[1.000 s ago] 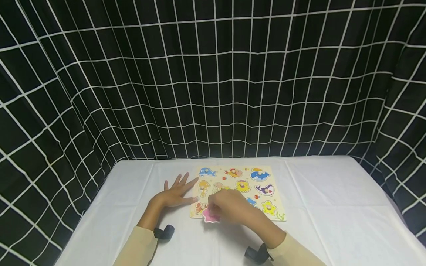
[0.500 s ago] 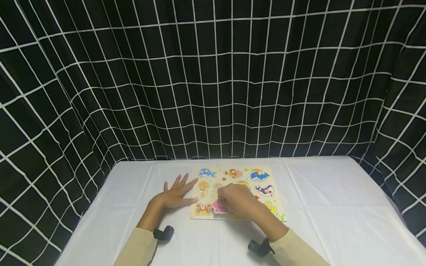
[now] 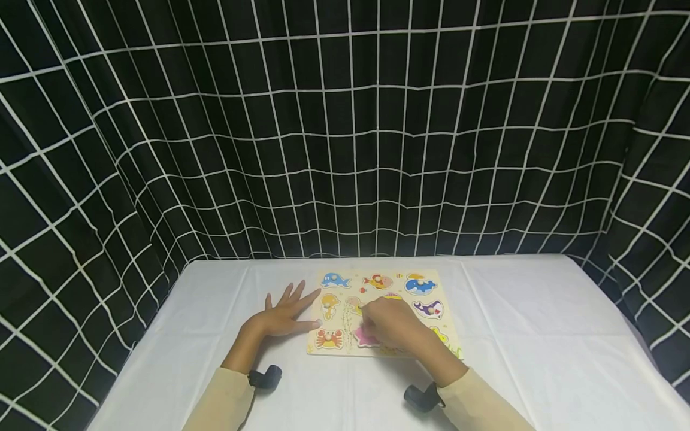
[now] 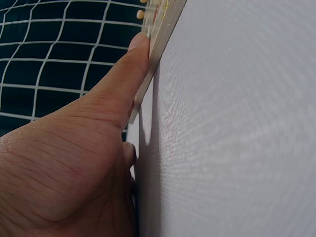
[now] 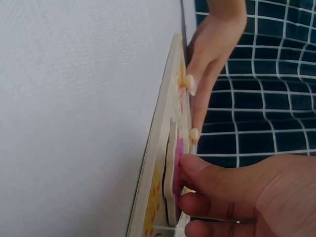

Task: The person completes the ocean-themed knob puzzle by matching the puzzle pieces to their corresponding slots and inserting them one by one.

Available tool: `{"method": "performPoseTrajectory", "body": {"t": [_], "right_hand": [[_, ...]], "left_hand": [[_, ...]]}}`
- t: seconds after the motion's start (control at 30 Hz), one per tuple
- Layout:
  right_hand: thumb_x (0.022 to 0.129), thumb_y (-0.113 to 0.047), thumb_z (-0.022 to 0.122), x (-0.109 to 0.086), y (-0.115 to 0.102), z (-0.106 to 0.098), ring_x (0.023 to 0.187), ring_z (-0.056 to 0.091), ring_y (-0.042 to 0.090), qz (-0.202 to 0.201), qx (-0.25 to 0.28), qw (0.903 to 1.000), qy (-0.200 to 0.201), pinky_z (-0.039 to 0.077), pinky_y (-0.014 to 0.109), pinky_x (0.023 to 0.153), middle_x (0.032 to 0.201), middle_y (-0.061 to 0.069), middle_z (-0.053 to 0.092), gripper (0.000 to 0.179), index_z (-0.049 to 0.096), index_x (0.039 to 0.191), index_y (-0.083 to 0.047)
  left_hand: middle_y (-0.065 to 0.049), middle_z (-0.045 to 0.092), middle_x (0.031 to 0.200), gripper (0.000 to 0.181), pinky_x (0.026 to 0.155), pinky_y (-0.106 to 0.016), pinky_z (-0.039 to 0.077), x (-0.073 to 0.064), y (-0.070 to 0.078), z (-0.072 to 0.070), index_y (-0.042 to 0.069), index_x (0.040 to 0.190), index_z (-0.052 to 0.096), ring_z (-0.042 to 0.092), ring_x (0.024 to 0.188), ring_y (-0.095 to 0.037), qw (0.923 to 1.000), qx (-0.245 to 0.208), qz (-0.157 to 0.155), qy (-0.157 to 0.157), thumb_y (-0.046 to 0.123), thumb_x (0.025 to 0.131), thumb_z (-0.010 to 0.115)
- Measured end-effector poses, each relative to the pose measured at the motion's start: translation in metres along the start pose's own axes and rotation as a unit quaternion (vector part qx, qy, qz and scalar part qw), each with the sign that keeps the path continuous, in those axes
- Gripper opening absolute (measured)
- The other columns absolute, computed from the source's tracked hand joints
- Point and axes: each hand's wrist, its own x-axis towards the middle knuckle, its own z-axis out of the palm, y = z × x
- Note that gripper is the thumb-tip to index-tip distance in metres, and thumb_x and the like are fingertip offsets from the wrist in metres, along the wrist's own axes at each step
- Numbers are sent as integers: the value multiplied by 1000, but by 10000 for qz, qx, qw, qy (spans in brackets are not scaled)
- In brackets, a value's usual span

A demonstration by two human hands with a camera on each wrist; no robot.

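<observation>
My right hand pinches a pink puzzle piece with a wavy outline over the lower middle of the wooden puzzle board. In the right wrist view the piece's thick pale edge stands slightly off the board's face, thumb and fingers at its pink top. Its knob is hidden by the fingers. Spread flat on the table, my left hand lies at the board's left side, and its thumb touches the board edge. A crab piece sits in the board left of the pink one.
Other knobbed sea-animal pieces fill the board, such as a blue whale, a fish and a purple whale. A white cloth covers the table. Behind it hangs a black curtain with white grid lines.
My right hand has carried the pink piece rightward from over the crab piece at the board's front edge to the lower middle of the board. The left hand has stayed still.
</observation>
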Motion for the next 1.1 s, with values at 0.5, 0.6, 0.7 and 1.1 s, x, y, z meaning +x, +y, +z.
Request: {"method": "performPoseTrajectory", "body": {"t": [0.5,0.6,0.7,1.1], "right_hand": [[88,-11,74,-1,-2,-3,61,49,10,192,106,9997,-97,41,27,58,64,-10,54,16,70,75,-19],[88,-11,74,-2,-2,-2,60,49,10,197,106,9997,-121,41,27,58,64,-10,54,16,70,75,-19],[88,-11,75,-1,-1,-1,60,48,10,137,95,9998,-86,40,27,58,63,-10,53,19,68,72,-20],[88,-12,74,0,0,2,59,48,10,185,182,9996,-61,40,28,57,63,-9,53,20,67,72,-20]], "left_hand": [[-11,5,171,85,114,-73,-8,-3,5,-3,34,162,26,-4,156,-36,10000,74,0,-7,69,91,57],[-11,6,171,86,114,-74,-7,-3,6,-3,32,162,26,-3,156,-37,10000,69,-9,-12,68,91,57],[-12,6,170,86,114,-74,-6,-4,6,-3,32,162,27,-2,156,-37,10000,79,-16,-11,68,91,57],[-10,5,171,85,114,-74,-8,-3,4,-2,34,162,26,-4,156,-36,10000,21,-9,-18,68,91,57]]}}
